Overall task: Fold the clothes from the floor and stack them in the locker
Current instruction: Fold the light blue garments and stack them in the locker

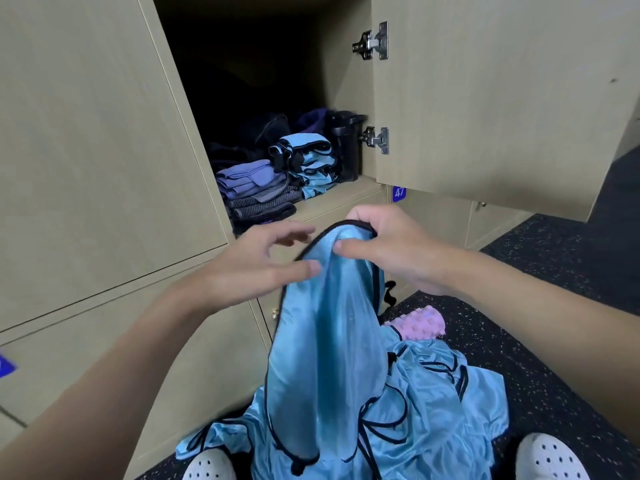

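An open locker point(346, 195) is pictured above a speckled floor point(554, 306); a heap of blue clothes point(450, 410) lies there, its number not to be told; one blue garment point(329, 358) is held up over the heap, its black-piped edge gripped by the right hand point(391, 244); the left hand point(249, 268) is spread open, thumb at the cloth; the fabric is judged light, limp and slippery, best taken along the piping; two folded piles are counted on the shelf, a purple and grey stack point(256, 192) and a blue stack point(311, 164); one pink cloth point(420, 323) lies beside the heap.
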A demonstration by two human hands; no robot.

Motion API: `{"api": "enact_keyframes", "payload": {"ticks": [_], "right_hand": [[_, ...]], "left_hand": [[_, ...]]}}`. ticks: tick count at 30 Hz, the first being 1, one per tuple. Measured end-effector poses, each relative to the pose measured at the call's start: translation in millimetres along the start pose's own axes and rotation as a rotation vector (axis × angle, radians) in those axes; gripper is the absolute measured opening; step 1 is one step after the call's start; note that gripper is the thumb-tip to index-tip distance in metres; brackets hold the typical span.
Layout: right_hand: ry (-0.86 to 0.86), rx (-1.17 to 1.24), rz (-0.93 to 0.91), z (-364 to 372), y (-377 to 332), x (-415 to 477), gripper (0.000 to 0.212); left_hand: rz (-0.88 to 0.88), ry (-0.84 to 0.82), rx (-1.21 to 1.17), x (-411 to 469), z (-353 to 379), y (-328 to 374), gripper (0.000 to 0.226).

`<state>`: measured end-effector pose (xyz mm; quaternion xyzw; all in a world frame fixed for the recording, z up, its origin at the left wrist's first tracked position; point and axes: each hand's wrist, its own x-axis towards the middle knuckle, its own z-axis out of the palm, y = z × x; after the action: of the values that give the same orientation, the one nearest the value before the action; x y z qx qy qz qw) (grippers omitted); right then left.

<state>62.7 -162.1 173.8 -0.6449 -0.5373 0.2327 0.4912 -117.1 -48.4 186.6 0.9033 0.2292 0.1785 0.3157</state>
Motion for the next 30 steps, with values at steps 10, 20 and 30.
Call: {"api": "enact_keyframes", "payload": {"ticks": [10,20,30], "right_hand": [[-0.055,0.090,0.061,-11,-6,-7,0.017],[0.091,0.088,0.043,-14,-3,-9,0.007],[-0.063,0.015,0.039,0,1,-15,0.012]], "left_hand": [[0.068,0.083,-0.372,3,17,12,0.022],[0.001,0.329,-0.385,7,13,15,0.025],[-0.025,0.479,-0.485,9,4,23,0.016]]}}
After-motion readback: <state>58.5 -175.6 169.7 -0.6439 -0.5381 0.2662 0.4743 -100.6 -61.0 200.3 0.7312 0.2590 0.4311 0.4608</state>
